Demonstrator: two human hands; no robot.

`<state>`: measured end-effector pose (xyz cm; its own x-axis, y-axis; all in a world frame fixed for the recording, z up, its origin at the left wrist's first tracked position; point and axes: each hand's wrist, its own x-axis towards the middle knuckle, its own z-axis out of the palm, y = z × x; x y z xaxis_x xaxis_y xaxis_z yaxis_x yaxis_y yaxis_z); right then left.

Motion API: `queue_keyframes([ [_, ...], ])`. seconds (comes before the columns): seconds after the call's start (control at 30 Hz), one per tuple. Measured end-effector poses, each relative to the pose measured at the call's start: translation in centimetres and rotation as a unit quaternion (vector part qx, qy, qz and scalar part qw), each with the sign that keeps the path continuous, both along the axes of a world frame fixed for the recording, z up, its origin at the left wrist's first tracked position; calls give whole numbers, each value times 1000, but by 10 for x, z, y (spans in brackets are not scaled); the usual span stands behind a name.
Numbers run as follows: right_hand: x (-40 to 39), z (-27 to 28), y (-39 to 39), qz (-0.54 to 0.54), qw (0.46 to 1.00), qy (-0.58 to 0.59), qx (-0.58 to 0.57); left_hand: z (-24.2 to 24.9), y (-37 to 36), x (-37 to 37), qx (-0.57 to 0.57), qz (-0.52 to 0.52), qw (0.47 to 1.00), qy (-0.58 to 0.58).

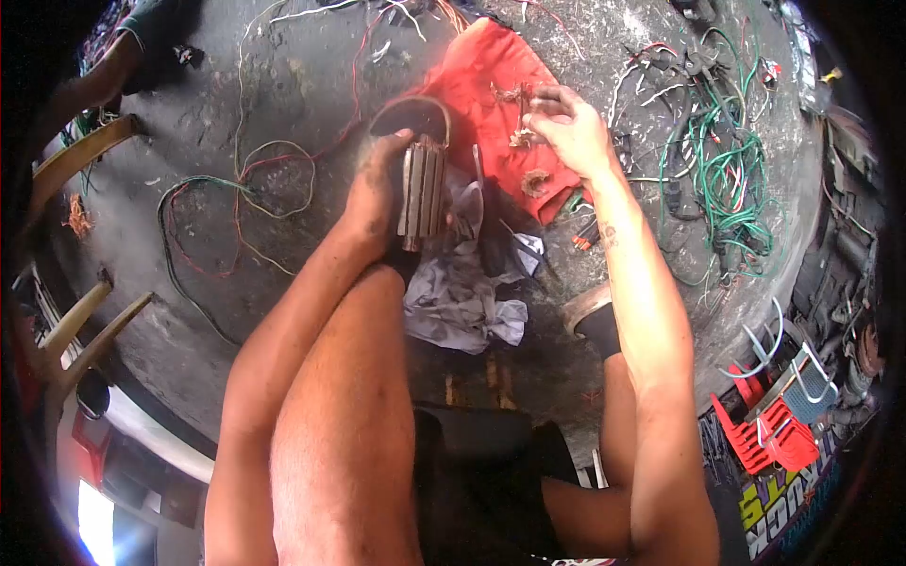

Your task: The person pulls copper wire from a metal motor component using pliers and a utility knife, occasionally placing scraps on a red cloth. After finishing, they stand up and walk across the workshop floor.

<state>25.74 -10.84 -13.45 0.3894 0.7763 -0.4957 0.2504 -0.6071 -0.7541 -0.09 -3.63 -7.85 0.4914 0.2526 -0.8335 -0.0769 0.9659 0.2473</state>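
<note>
My left hand (375, 184) is wrapped round a slotted metal motor armature (425, 193), its long bars running up and down, with the short shaft end at the bottom. Over the red cloth (486, 71), my right hand (574, 132) pinches a thin brown part with frayed, copper-coloured braided ends (520, 138) between thumb and fingers. Another coil of braided strand (535, 183) lies lower on the cloth. Below the armature is a crumpled grey rag (453, 307). The far side of the armature and the left fingertips are mostly hidden.
Thin loose wires (241, 179) trail over the dark floor at left. A tangle of green wires (731, 179) lies at right. Red plastic baskets (769, 436) stand at lower right. Another person's limb (99, 80) shows at upper left, above wooden legs (80, 321).
</note>
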Motion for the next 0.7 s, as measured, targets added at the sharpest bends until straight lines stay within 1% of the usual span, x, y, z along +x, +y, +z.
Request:
queue_keyframes([
  [0.07, -3, 15, -9, -28, 999, 24, 38, 1, 1, -2, -9, 0, 1000, -5],
  [0.1, -4, 15, -19, -25, 999, 19, 36, 2, 2, -2, -19, 12, 1000, -8],
  [0.17, -10, 17, -37, -49, 995, -85, 4, 0, 3, -2, -30, 26, 999, -18],
  [0.23, -32, 30, -50, 38, 979, -166, -113, -3, 0, -6, -16, 31, 999, -20],
  [0.3, -49, 9, -78, 132, 936, -323, -40, 1, 1, -7, -23, 47, 998, -32],
  [0.33, -56, 9, -81, 94, 950, -294, -44, 1, 0, -8, -24, 47, 998, -31],
  [0.37, -57, 8, -81, 97, 949, -297, -47, 2, 1, -8, -25, 47, 998, -31],
  [0.43, -58, 8, -80, 68, 948, -304, -62, 4, 2, -7, -41, 53, 997, -37],
  [0.5, -53, 11, -81, 74, 949, -304, -43, 5, 2, -7, -26, 40, 999, -18],
  [0.6, -50, 42, -59, 2, 965, -263, -17, -1, 2, -10, -35, 23, 999, -34],
  [0.63, -46, 47, -54, 2, 964, -264, -19, 1, 2, -9, -36, 22, 998, -35],
  [0.7, -36, 49, -44, 43, 952, -304, 9, 5, 3, -7, -44, 54, 997, -30],
])
